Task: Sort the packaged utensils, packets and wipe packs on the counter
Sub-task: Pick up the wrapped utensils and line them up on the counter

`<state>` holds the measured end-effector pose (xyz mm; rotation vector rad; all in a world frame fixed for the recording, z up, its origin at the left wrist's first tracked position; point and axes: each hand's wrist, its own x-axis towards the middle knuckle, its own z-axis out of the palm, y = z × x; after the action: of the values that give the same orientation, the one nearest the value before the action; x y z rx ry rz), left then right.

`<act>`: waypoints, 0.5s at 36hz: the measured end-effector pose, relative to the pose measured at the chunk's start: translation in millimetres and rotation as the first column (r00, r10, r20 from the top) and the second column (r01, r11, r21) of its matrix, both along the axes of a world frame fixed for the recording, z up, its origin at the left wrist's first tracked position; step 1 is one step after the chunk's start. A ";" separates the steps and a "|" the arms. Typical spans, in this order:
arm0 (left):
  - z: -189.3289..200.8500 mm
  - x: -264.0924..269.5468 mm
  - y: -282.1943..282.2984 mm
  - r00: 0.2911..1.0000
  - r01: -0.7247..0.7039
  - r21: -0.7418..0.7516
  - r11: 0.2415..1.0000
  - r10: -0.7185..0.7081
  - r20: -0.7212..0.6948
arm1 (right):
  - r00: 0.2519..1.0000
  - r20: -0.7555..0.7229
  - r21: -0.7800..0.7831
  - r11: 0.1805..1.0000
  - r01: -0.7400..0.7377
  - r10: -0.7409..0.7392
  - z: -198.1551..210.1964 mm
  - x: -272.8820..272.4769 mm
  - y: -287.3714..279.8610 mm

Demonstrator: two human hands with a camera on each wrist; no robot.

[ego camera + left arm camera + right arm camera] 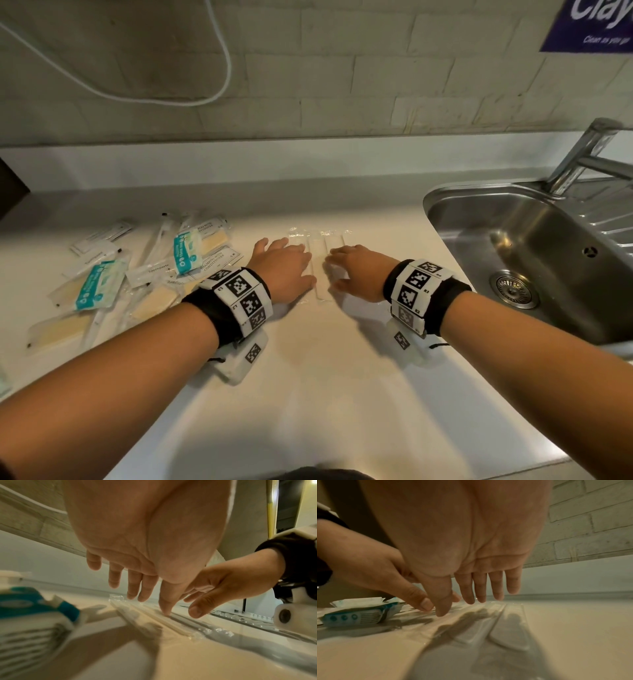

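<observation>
Clear-wrapped utensil packs (317,260) lie side by side mid-desk (342,377), left of the sink (513,246). Left hand (282,270) and right hand (356,274) hover flat-fingered over them, thumbs touching plastic, gripping nothing. Wipe packs (185,251) and packets (102,240) sit left.

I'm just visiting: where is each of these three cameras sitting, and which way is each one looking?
Head: worn on the head, looking forward and down at the counter, the sink, and both forearms and hands.
Left wrist: under the left wrist, looking along the left hand at the clear utensil packs; the right hand shows too.
Right wrist: under the right wrist, looking along the right hand at the same packs, with the left hand at its side.
All three share both hands and the clear utensil packs.
</observation>
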<state>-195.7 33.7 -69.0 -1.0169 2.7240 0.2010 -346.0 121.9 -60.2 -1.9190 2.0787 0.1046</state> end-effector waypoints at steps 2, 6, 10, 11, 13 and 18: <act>-0.7 4.6 -3.3 0.998 -0.016 -0.013 1.000 0.017 0.058 | 1.000 -0.011 -0.002 1.000 -0.025 0.025 -0.3 5.1 -3.3; -5.0 11.2 -2.6 0.996 -0.024 -0.003 1.000 0.024 0.091 | 0.997 -0.047 0.031 0.998 -0.059 0.060 -8.6 10.9 -10.6; -6.0 12.8 0.3 0.996 -0.021 0.002 1.000 0.020 0.084 | 0.996 -0.052 0.081 0.994 -0.072 0.076 -13.8 11.5 -14.3; -6.4 12.9 0.5 0.997 -0.022 0.007 1.000 0.021 0.078 | 0.996 -0.052 0.083 0.994 -0.075 0.079 -14.4 11.3 -15.0; -7.4 13.3 0.5 0.997 -0.023 0.011 1.000 0.022 0.068 | 0.996 -0.048 0.084 0.994 -0.075 0.079 -14.6 11.0 -15.6; -7.5 12.6 -0.2 0.998 -0.013 0.002 1.000 0.013 0.055 | 0.997 -0.033 0.080 0.995 -0.064 0.067 -14.8 11.5 -15.1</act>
<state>-183.1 33.6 -76.5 -1.0249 2.6676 0.1754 -334.5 106.8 -75.0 -1.9517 2.0031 0.2345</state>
